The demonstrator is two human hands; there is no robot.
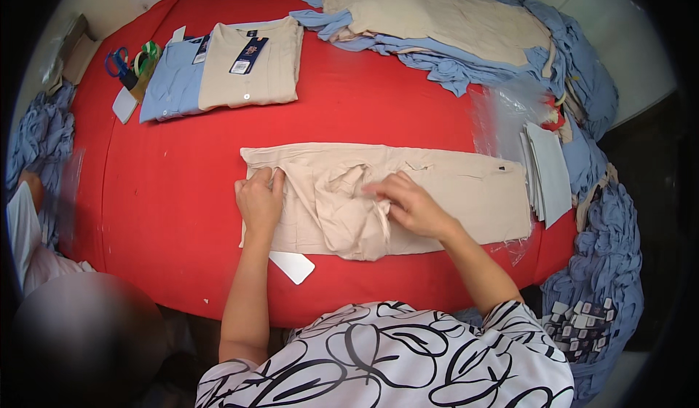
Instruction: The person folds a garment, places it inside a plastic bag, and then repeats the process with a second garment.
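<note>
A beige shirt (466,197) lies lengthwise across the red table in front of me, with its middle part bunched up and creased. My left hand (259,198) is closed on the cloth near the shirt's left end, thumb and fingers pinching a fold. Over the bunched middle, my right hand (413,205) grips a raised fold, its index finger stretched to the left and slightly blurred. From under the shirt's near edge sticks a white card (293,266).
Folded blue and beige shirts (251,65) with tags lie at the far left, beside scissors (116,63). A garment pile (437,18) covers the far right. White sheets (550,175) and clear plastic bags (502,120) lie at right. Another person (44,255) is at the left edge.
</note>
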